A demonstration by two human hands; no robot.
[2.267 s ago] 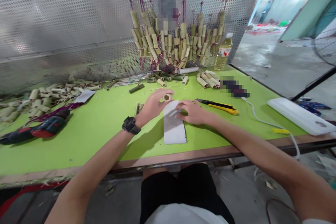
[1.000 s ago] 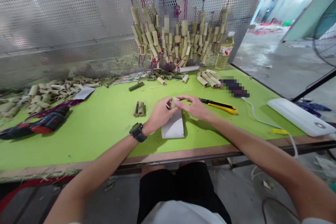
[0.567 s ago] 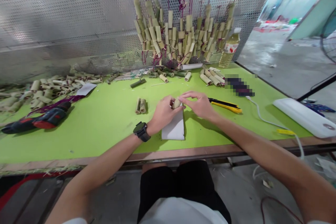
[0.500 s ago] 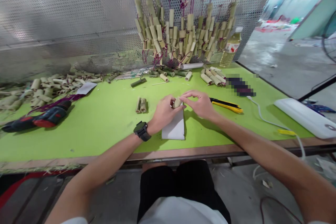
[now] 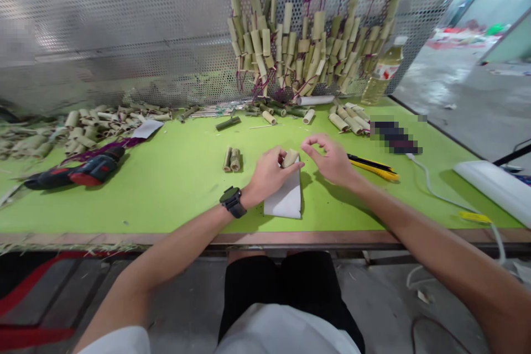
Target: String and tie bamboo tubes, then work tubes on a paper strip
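My left hand (image 5: pixel 269 172) grips a short bamboo tube (image 5: pixel 290 157) over a strip of grey sandpaper (image 5: pixel 287 197) that lies on the green table (image 5: pixel 174 182). My right hand (image 5: pixel 332 158) hovers just right of the tube, apart from it, with thumb and fingers loosely curled and nothing in them. Two short bamboo pieces (image 5: pixel 232 159) lie side by side to the left of my left hand. A black watch sits on my left wrist.
A yellow utility knife (image 5: pixel 373 166) lies right of my right hand. Strung bamboo tubes (image 5: pixel 298 44) hang on the perforated metal panel, with loose tubes (image 5: pixel 348 120) below. A cordless drill (image 5: pixel 77 168), a tube pile (image 5: pixel 87 127), an oil bottle (image 5: pixel 379 80) and a white cable (image 5: pixel 435 188) are also on the table.
My right hand has let go of the bamboo tube and moved slightly right. My left hand keeps the tube over the sandpaper. The camera has swung a little to the left.
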